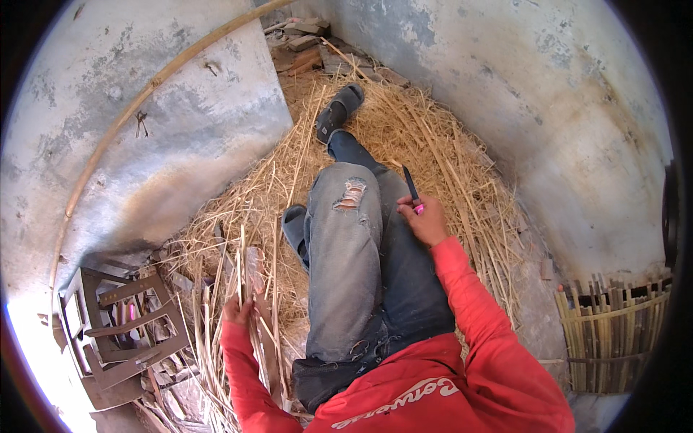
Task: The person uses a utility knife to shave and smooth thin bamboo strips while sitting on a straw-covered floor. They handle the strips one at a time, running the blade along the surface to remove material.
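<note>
Dark knife (pixel 411 185), forward-pointing, pale strips (pixel 240 265), possibly bamboo

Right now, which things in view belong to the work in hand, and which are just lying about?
In use:
- dark knife-like tool, in the right hand
- pale strips, in the left hand

Apparently lying about:
- brown frame, left
- slatted basket, right
- brick rubble, top
</note>
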Demonstrator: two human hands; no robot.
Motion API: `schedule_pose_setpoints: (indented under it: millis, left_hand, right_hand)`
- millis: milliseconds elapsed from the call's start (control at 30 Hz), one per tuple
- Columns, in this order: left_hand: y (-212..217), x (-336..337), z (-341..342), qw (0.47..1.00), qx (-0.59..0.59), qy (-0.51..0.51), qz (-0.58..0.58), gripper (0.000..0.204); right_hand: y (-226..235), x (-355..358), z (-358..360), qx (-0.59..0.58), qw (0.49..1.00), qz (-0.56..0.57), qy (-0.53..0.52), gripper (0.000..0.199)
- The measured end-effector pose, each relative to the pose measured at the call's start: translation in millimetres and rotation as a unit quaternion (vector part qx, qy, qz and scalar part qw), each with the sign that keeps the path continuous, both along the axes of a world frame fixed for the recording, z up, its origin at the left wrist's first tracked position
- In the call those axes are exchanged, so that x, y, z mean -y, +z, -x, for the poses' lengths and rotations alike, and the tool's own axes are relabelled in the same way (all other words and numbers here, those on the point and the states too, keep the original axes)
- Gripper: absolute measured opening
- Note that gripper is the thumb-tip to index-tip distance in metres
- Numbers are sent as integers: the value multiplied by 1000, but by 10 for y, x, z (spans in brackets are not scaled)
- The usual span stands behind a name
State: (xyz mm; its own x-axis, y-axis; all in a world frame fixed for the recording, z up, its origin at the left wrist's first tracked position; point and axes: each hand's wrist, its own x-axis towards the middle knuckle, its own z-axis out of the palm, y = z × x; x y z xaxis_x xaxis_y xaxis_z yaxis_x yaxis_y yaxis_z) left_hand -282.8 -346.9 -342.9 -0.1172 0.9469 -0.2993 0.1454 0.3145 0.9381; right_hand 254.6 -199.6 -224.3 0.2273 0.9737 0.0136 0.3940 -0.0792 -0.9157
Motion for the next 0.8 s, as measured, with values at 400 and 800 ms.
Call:
schedule_pose_setpoints:
  millis: [400,800]
  left_hand:
    - [-261,-958,-449,993,94,-65,38,23]
    - [-603,-1182,-641,993,-104,-35,-34,23]
  right_hand:
    - [-145,175,-466,1,999,14,-41,14]
    - [-194,181,-445,-19,999,16,-27,16]
